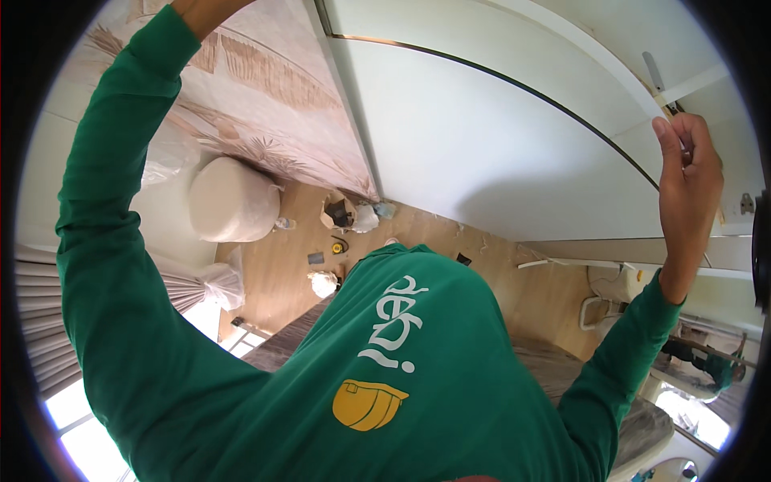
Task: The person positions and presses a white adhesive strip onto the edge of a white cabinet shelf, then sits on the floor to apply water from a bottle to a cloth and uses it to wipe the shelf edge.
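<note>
My right hand is raised at the far right, fingers curled and the thumb pressed up at the corner of a long white strip. Whatever lies inside the fingers is hidden by the hand. Close above it, a small grey metal arm joins the white cabinet parts. My left arm reaches up at the upper left; only the wrist and base of my left hand show, and its fingers are cut off by the frame edge. Between the arms stands a large white panel crossed by a dark, curved-looking groove.
A leaf-patterned pinkish wall meets the panel. On the wooden floor are a wrapped round pouf, a paper bag, a yellow tape measure and a white bundle. A plastic-covered brown surface lies behind my body.
</note>
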Motion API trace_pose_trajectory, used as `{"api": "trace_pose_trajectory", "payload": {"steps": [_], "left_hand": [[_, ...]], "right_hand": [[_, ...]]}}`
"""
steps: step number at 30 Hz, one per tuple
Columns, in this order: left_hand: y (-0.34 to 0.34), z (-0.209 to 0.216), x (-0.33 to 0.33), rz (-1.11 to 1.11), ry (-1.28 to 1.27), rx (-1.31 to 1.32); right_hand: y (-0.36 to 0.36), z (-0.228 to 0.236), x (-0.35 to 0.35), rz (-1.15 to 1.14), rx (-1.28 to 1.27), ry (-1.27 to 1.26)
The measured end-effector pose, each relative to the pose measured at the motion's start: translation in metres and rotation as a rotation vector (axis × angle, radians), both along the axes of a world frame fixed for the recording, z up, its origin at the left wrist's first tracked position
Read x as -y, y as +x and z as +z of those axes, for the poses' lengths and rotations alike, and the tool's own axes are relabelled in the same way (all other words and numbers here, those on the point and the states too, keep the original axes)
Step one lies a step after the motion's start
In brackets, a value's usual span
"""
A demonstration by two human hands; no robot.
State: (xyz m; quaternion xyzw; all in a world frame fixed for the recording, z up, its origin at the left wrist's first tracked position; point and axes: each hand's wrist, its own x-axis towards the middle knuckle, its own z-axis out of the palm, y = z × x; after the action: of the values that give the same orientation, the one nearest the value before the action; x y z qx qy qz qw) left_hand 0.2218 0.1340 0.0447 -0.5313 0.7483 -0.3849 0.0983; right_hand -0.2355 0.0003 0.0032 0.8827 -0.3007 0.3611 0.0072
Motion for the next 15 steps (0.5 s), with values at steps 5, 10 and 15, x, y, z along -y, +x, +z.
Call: {"api": "trace_pose_trajectory", "payload": {"steps": [5, 10, 15], "left_hand": [[-0.013, 0.015, -0.018, 0.138, 0.072, -0.011], [-0.012, 0.004, -0.009, 0.201, 0.043, -0.112], [-0.020, -0.005, -0.016, 0.153, -0.033, -0.142]], "right_hand": [[0.006, -0.006, 0.015, 0.095, 0.050, 0.065], [0.013, -0.011, 0.023, 0.066, 0.062, 0.027], [0.020, -0.019, 0.039, 0.008, 0.054, 0.064]]}}
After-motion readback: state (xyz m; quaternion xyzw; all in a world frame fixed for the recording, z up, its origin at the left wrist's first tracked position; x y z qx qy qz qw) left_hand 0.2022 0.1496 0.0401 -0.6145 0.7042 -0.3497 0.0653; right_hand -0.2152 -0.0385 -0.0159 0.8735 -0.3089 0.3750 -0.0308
